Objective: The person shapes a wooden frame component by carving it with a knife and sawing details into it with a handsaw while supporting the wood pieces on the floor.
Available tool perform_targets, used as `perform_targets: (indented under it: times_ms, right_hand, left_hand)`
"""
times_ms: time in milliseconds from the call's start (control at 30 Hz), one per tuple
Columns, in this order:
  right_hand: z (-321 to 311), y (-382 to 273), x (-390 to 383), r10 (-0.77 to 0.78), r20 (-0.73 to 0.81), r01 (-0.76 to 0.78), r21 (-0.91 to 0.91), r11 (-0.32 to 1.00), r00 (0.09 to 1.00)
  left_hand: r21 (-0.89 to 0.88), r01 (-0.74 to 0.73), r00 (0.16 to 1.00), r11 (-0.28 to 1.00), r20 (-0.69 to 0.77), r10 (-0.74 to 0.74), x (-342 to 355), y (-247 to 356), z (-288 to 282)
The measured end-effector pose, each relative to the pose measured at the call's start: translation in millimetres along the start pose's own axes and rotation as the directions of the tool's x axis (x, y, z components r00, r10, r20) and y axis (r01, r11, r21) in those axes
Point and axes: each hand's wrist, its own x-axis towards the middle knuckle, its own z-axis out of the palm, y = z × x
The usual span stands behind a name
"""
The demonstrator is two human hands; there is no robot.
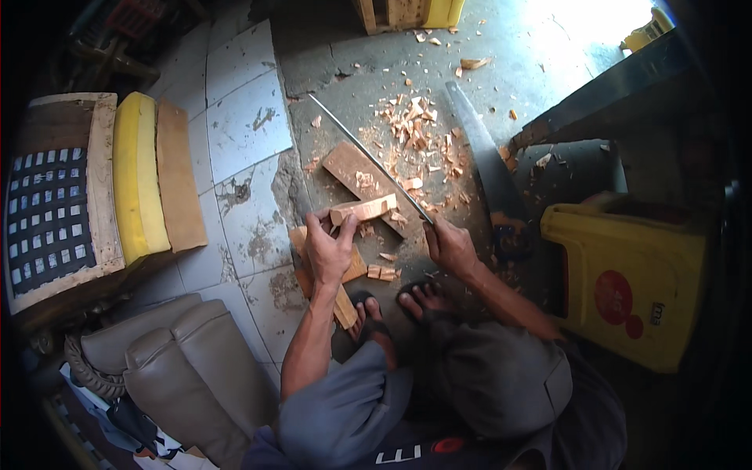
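Note:
My left hand (329,247) grips the near end of a short, pale wood block (364,210) between thumb and fingers. The block rests across a flat reddish-brown plank (352,168) on the floor. In my right hand (452,249) is the handle end of a machete (368,153), its long thin blade seen almost edge-on. The blade slants up to the left, passing above the plank and close to the block's far end; whether it touches the wood I cannot tell. Below my left hand lie more wood pieces (345,307), and a small notched offcut (382,272) sits near my feet.
Wood chips (411,121) are scattered over the concrete. To the right lie a handsaw (484,145) and a yellow plastic stool (619,282). Leftward, a wooden frame with yellow foam (137,176) stands on white tiles (247,133), with grey-brown cushions (207,360) nearer me.

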Motion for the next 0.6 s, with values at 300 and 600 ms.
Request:
perform_targets:
  times_ms: [300, 600]
  right_hand:
    - [-4, 15, -18, 0.091, 0.17, -0.08, -0.069, 0.994, 0.981]
    - [4, 22, -25, 0.127, 0.237, -0.081, -0.196, 0.977, 0.963]
  left_hand:
    - [-0.102, 0.112, 0.992, 0.988, 0.076, -0.105, -1, 7, -8]
    - [-0.111, 0.1, 0.994, 0.989, 0.059, -0.094, 2, -5, -13]
